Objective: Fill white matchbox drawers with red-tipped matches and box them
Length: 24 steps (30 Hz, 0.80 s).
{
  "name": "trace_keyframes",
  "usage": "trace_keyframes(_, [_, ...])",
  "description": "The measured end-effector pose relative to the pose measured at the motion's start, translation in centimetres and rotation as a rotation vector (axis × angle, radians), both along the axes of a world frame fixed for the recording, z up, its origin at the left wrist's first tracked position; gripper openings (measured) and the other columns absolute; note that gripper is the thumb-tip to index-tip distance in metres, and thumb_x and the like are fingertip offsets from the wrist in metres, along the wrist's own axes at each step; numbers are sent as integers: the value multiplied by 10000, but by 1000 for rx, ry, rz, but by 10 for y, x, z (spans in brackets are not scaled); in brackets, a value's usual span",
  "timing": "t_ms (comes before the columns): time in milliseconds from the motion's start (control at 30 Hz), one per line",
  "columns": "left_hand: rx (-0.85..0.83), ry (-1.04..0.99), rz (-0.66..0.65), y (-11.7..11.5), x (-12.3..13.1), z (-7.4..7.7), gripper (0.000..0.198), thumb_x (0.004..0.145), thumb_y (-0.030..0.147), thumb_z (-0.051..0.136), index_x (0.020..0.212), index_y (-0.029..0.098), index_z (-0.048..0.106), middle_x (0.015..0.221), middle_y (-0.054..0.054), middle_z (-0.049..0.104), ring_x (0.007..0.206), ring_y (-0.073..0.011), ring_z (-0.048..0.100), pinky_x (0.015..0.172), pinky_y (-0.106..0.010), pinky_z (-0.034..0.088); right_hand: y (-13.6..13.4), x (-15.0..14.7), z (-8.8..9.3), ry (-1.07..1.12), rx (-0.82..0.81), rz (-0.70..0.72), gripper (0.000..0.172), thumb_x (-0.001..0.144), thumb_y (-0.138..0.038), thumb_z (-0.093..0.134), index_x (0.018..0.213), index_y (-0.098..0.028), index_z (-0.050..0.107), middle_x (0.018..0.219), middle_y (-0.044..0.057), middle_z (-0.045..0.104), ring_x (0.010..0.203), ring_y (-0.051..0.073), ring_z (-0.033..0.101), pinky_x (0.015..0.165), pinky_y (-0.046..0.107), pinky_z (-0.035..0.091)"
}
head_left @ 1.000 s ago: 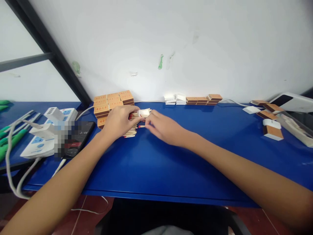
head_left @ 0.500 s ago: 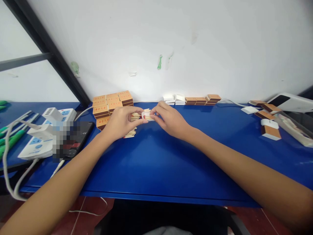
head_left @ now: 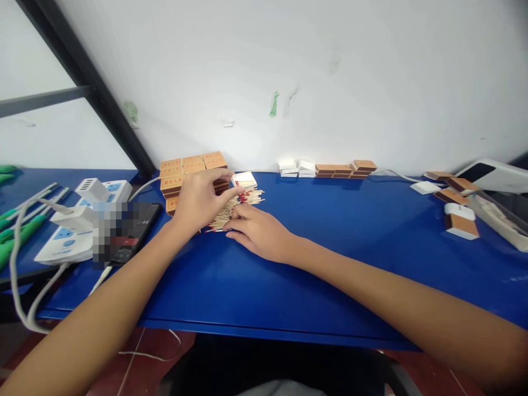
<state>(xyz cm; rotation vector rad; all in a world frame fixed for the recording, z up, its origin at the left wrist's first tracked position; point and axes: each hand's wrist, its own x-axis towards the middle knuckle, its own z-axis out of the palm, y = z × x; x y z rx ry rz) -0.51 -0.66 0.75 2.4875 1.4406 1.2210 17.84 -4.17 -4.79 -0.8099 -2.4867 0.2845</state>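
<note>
The left hand [head_left: 200, 196] grips the white tray [head_left: 243, 176], open-side up, long axis left-right; the right hand [head_left: 262, 232] touches matches [head_left: 224, 216], hold unclear.

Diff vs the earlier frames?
Right hand came away from the white tray and moved left and toward the wearer, to the near side of the loose matches; can't tell if it grips any. Left hand stays on the tray's left end. Stacked matchboxes and phone unchanged.
</note>
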Motion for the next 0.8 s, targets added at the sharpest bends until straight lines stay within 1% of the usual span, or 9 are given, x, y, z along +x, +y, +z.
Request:
trace_keyframes(133, [10,22,3,-1,1,-1,344,886,478,817,1072,189,813,972,-56,827,839,-229,762,798,-325,559,2,1,-1,60,-60,-28,145,1040,-230,621,1078,-169,748,1026,75,621,943,205,598,878,366,509])
trace_keyframes(333, [1,31,13,-1,1,-1,336,888,467,812,1090,197,809,951,-55,823,848,-239,763,792,-334,564,1,-2,-2,80,-59,-48,148,1041,-230,617,1102,-188,745,1041,74,619,964,208,591,892,363,497])
trace_keyframes(400, [-6,34,15,-1,1,-1,341,892,472,807,1096,199,807,935,-55,820,835,-240,758,777,-337,562,1,-2,-2,68,-46,-33,172,1051,-233,598,1128,-196,747,1035,70,614,968,209,582,895,363,493])
trace_keyframes(533, [-15,50,5,-1,0,-1,371,893,502,799,1102,195,806,853,-61,799,824,-256,749,756,-348,552,0,-1,-1,17,-33,2,272,1082,-235,517,1212,-223,756,1044,79,591,996,220,569,905,374,496])
trace_keyframes(600, [-16,51,2,-1,0,-1,376,893,515,795,1096,199,806,831,-59,790,828,-261,746,756,-351,547,0,-1,0,11,-32,8,291,1091,-248,496,1203,-226,764,1048,83,585,995,220,567,901,375,501])
trace_keyframes(700, [-19,41,5,-1,0,-1,359,892,502,798,1090,202,806,861,-57,798,833,-254,743,761,-345,543,-1,-1,-1,28,-21,1,269,1089,-265,509,1165,-216,762,1044,81,591,986,215,570,899,372,504])
trace_keyframes(800, [-16,45,8,-2,0,0,341,894,466,802,1103,197,804,916,-63,811,841,-248,743,775,-343,541,-1,-1,-1,20,-14,-1,263,1089,-268,514,1186,-224,755,1042,79,590,994,217,570,904,371,504])
